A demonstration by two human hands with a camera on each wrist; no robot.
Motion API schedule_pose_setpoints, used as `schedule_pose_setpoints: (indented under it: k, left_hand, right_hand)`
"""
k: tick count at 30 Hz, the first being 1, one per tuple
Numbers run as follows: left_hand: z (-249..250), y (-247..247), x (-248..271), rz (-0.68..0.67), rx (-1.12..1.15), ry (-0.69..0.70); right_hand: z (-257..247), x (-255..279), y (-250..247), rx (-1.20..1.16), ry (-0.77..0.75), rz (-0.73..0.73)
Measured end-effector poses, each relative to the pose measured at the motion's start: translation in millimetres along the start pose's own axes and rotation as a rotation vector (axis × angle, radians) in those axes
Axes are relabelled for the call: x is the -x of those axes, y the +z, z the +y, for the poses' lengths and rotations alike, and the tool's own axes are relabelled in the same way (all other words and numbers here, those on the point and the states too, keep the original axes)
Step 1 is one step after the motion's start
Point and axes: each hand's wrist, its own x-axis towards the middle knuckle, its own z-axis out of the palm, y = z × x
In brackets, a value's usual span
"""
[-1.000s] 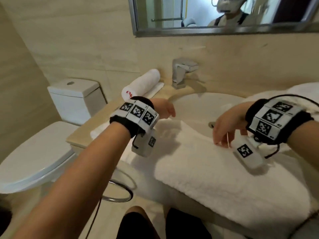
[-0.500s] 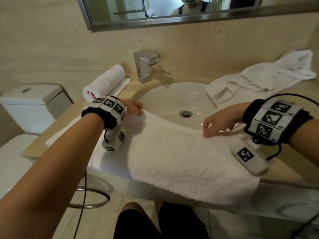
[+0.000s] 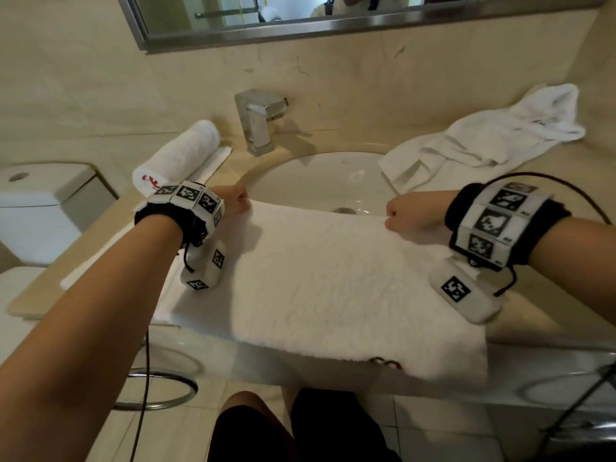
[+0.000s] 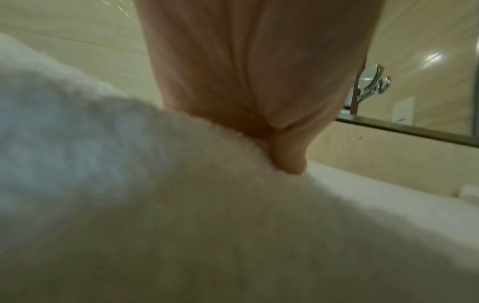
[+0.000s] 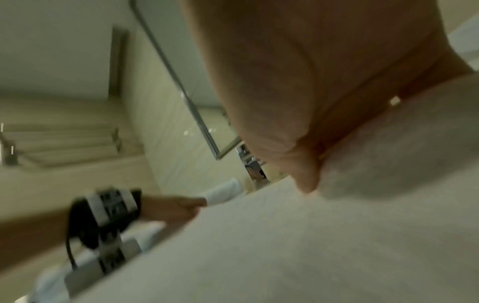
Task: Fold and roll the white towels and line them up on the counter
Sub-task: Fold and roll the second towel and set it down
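Observation:
A folded white towel (image 3: 336, 288) lies across the front of the counter, over the near rim of the sink (image 3: 320, 181), its near edge hanging past the counter. My left hand (image 3: 237, 199) grips its far left corner, and my right hand (image 3: 398, 216) grips its far right corner. In both wrist views the towel (image 4: 207, 225) (image 5: 311, 235) fills the lower picture under a curled hand, with the left hand (image 5: 181, 207) also seen from the right wrist. A rolled white towel (image 3: 176, 158) with red lettering lies at the counter's back left. A crumpled white towel (image 3: 493, 138) lies at the back right.
A chrome tap (image 3: 258, 120) stands behind the sink, under a mirror (image 3: 300, 11). A white toilet (image 3: 36, 208) is left of the counter. A chrome ring (image 3: 156, 391) hangs under the counter's front left. My knees show below.
My head view has shifted right and down. Both hands moved apart along the towel's far edge and closed on its corners, pulling it flat.

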Motion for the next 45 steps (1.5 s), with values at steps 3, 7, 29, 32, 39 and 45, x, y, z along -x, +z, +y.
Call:
schedule_pose_setpoints:
  k: [3,7,29,32,39,45]
  left_hand:
    - [-1,3,-3,-0.044,-0.022,-0.024]
    - [-1,-10,-2,0.029,0.089,0.004]
    - [-120,-15,131,-0.145,0.267,-0.309]
    - [-125,-5,130,-0.116,0.268,-0.297]
    - [-140,7,136,0.079,0.358,-0.261]
    - [-136,18,138,0.172,0.387,-0.305]
  right_hand:
    - [3,4,7,0.16,0.025,-0.073]
    - [10,10,-7,0.213,0.034,-0.21]
    - [-248,-135,-37,0.166,-0.367,0.047]
    - [-259,-138,-27,0.094,-0.375,0.059]
    - [-272,-156,-22,0.043,-0.353,0.213]
    - [-270,-192,-11,0.264,-0.393,0.212]
